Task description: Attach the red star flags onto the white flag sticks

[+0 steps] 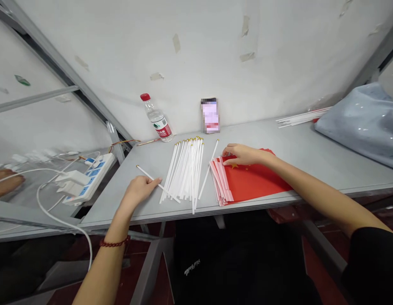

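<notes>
As left grip (139, 189) pinches one white stick (146, 174) left of centre | right grip (242, 154) touches red flag stack (256, 184) right of centre, closure unclear | advice: separate one layer cleanly, stick steady

Your grey table (326, 165) carries: gold-tipped white sticks (185, 169); stacked red flags (256, 182); red-capped bottle (160, 123); upright phone (210, 115); light-blue bundle (361, 114); thin rods (301, 117).

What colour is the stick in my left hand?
White stick with a gold tip; head view.
</notes>
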`<state>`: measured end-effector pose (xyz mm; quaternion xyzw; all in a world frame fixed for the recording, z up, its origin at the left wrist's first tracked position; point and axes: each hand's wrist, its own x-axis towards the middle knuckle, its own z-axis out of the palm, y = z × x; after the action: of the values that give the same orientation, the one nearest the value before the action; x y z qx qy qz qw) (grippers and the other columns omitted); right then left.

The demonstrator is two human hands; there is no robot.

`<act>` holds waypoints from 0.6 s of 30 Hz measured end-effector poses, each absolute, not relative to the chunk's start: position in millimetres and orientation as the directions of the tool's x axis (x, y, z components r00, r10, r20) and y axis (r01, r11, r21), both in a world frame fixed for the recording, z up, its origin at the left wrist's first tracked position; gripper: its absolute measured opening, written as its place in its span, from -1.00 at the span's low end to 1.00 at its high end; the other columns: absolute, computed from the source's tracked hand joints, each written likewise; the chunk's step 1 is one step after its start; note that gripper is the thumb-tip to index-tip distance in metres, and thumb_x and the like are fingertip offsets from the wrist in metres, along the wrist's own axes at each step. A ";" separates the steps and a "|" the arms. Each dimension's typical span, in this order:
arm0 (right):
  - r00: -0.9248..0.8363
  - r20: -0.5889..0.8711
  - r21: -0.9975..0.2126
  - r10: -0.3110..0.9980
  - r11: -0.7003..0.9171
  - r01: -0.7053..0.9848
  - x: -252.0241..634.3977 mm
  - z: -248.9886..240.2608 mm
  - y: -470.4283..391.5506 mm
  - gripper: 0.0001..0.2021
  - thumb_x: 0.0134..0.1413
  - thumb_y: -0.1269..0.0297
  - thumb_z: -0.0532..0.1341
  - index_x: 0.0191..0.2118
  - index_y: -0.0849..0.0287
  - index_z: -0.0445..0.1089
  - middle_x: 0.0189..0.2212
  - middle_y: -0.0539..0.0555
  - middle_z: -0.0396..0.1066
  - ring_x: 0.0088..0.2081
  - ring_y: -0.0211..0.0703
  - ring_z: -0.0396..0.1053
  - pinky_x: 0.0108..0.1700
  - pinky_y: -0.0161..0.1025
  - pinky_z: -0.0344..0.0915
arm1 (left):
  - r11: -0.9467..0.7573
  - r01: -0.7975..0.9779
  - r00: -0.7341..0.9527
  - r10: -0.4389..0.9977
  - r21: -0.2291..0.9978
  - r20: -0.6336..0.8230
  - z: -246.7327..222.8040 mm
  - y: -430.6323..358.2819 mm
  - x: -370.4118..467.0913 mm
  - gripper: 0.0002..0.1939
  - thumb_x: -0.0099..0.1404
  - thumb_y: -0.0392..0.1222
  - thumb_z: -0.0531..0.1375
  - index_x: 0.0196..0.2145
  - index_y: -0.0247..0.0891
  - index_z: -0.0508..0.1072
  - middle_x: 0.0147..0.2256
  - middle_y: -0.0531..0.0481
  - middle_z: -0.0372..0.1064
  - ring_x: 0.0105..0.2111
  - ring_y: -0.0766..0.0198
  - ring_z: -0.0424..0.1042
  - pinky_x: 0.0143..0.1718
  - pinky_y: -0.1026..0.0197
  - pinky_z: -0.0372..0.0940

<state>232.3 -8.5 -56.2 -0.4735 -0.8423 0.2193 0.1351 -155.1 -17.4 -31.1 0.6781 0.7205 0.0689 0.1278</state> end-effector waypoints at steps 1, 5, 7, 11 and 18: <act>-0.512 0.011 -0.506 0.859 0.447 0.738 231.6 -55.2 -9.5 -0.55 0.13 -0.11 0.12 -0.10 0.19 0.37 -0.11 0.20 0.31 -0.23 -0.03 0.36 -0.19 -0.05 0.33 | 0.113 0.943 -0.079 0.989 0.313 -0.122 -33.0 -14.3 -152.7 -0.54 0.12 0.09 0.15 -0.79 -0.20 0.21 -0.78 -0.03 0.24 -0.65 0.22 0.24 -0.51 0.21 0.09; -0.493 0.037 -0.534 0.870 0.434 0.725 227.2 -49.3 -14.3 -0.51 -0.05 -0.11 0.29 -0.11 0.17 0.33 -0.08 0.19 0.30 -0.15 0.02 0.33 -0.14 -0.05 0.32 | 0.235 0.812 -0.185 0.972 0.534 -0.147 -36.2 -10.1 -141.2 -0.62 0.06 -0.08 0.20 -0.79 -0.23 0.24 -0.83 0.00 0.16 -0.72 0.31 0.16 -0.58 0.25 0.09; -0.469 0.106 -0.569 0.877 0.440 0.695 222.6 -45.5 -16.4 -0.54 -0.12 -0.05 0.36 -0.18 0.14 0.32 -0.10 0.16 0.31 -0.12 0.02 0.32 -0.09 -0.05 0.31 | 0.207 0.670 -0.221 0.972 0.713 -0.074 -34.7 -12.6 -134.0 -0.68 0.07 -0.12 0.20 -0.74 -0.26 0.29 -0.83 0.08 0.10 -0.76 0.39 0.08 -0.65 0.29 0.01; -0.406 0.124 -0.600 0.905 0.394 0.696 214.0 -42.6 -17.9 -0.57 -0.21 -0.01 0.42 -0.29 0.10 0.28 -0.17 0.14 0.33 -0.14 0.03 0.30 -0.14 -0.05 0.31 | 0.028 0.351 -0.109 0.994 0.936 0.011 -21.5 -14.2 -108.7 -0.79 0.10 -0.14 0.23 -0.58 -0.32 0.43 -0.77 0.18 0.00 -0.78 0.49 -0.02 -0.73 0.35 -0.14; -0.405 -0.023 -0.592 0.914 0.314 0.742 220.5 -54.3 -12.5 -0.45 -0.28 -0.05 0.42 -0.18 0.16 0.31 -0.11 0.19 0.28 -0.12 0.06 0.29 -0.16 -0.06 0.33 | -0.044 -0.019 0.255 0.966 0.999 0.048 3.8 26.6 -36.4 -0.85 0.15 -0.17 0.26 -0.42 -0.34 0.48 -0.52 0.04 0.34 -0.70 0.55 0.13 -0.73 0.40 -0.08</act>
<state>220.5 -12.5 -54.3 -0.5212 -0.7944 0.2672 0.1608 -36.4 26.6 3.8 0.5683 0.4162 0.4461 0.5520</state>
